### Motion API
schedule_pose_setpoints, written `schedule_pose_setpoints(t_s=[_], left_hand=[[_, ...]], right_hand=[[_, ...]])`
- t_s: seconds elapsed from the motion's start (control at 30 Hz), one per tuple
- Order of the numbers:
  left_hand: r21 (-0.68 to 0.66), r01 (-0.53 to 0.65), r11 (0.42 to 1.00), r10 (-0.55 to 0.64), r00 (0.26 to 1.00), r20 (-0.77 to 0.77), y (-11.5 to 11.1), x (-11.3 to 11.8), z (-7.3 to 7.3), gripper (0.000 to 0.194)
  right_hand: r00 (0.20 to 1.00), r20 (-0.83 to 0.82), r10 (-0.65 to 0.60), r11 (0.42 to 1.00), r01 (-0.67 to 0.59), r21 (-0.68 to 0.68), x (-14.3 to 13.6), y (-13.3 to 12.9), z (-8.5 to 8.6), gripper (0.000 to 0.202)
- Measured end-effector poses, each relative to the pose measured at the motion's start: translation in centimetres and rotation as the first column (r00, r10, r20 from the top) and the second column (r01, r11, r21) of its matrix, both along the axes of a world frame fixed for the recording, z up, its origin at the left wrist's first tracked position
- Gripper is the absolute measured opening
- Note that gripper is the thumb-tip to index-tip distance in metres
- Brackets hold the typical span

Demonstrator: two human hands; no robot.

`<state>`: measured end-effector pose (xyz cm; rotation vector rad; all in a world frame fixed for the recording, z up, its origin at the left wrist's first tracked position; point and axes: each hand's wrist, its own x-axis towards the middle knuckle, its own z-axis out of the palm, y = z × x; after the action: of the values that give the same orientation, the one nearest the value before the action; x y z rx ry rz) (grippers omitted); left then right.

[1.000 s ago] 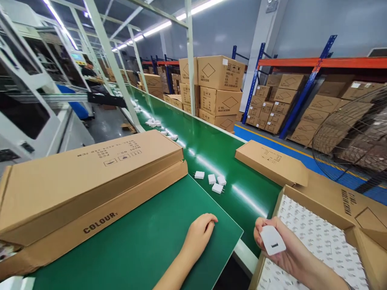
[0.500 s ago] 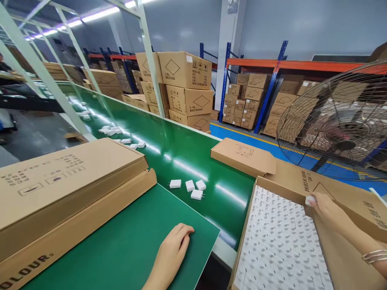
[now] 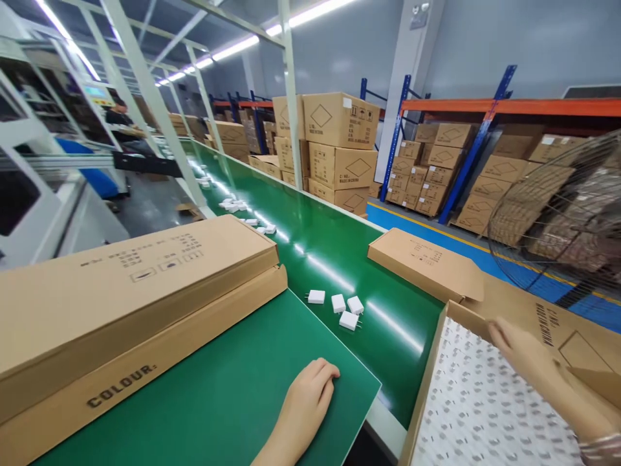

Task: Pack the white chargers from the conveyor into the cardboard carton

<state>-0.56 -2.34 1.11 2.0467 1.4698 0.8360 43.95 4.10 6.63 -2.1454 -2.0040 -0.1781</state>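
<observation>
My left hand rests on the green board near its right corner, fingers loosely bent and nothing in them. Past that edge, several white plug chargers with metal prongs lie on the green conveyor belt. At the right stands an open cardboard box with rows of white pieces packed inside, their metal prongs upward. My right hand is over the box's far end, slightly blurred. Its fingers are closed and point down at the row there; whatever they hold is hidden.
A long closed carton sits on the board at left. A flat carton lies at the belt's far edge. More chargers are up the belt. Behind are stacked cartons, racking and a fan. A person is far left.
The view has swung left, so things appear further right. My right hand has moved left along the box's far end; the white charger in its fingers no longer shows. My left hand stays on the board.
</observation>
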Motion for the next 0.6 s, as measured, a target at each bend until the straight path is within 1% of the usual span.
schedule_pose_setpoints(t_s=[0.07,0.1,0.13,0.17,0.2,0.27,0.33,0.4,0.43,0.53,0.6], left_hand=[[-0.002,-0.009,1.0,0.009,1.0,-0.008,0.1,0.1,0.1,0.026],[-0.004,-0.012,1.0,0.012,1.0,-0.009,0.1,0.1,0.2,0.026],[-0.005,-0.013,1.0,0.013,1.0,-0.008,0.1,0.1,0.2,0.026],[-0.007,-0.012,1.0,0.012,1.0,-0.006,0.1,0.1,0.2,0.026],[-0.009,-0.009,1.0,0.009,1.0,-0.005,0.1,0.1,0.2,0.026],[-0.013,0.0,1.0,0.0,1.0,-0.002,0.2,0.0,0.3,0.026],[-0.017,0.005,1.0,-0.005,1.0,-0.002,0.2,-0.1,0.3,0.026],[-0.017,0.004,1.0,-0.004,1.0,0.003,0.3,-0.1,0.3,0.026],[-0.016,0.001,1.0,-0.001,1.0,0.006,0.4,-0.1,0.3,0.026],[-0.014,-0.01,1.0,0.011,1.0,0.011,0.6,0.0,0.4,0.027],[-0.01,-0.014,1.0,0.014,1.0,0.013,0.7,0.0,0.5,0.027]], right_hand=[[0.971,-0.192,0.143,0.982,-0.164,-0.097,-7.1,2.2,0.8,0.03],[0.953,-0.238,0.186,0.964,-0.224,-0.142,-10.7,3.3,0.8,0.03],[0.946,-0.243,0.214,0.945,-0.263,-0.192,-14.1,4.4,0.5,0.03],[0.946,-0.227,0.231,0.93,-0.283,-0.236,-17.3,5.5,-0.1,0.031],[0.942,-0.225,0.248,0.922,-0.301,-0.245,-20.0,6.5,-0.8,0.032],[0.938,-0.221,0.268,0.909,-0.322,-0.265,-24.0,8.4,-2.7,0.035],[0.939,-0.218,0.267,0.905,-0.322,-0.277,-26.4,9.8,-4.3,0.036],[0.945,-0.208,0.253,0.908,-0.306,-0.286,-27.3,10.7,-5.3,0.033],[0.948,-0.202,0.245,0.91,-0.297,-0.289,-27.4,11.0,-5.5,0.03],[0.954,-0.184,0.236,0.913,-0.282,-0.293,-26.7,10.9,-4.8,0.025],[0.949,-0.178,0.258,0.912,-0.301,-0.278,-26.2,10.1,-4.1,0.031]])
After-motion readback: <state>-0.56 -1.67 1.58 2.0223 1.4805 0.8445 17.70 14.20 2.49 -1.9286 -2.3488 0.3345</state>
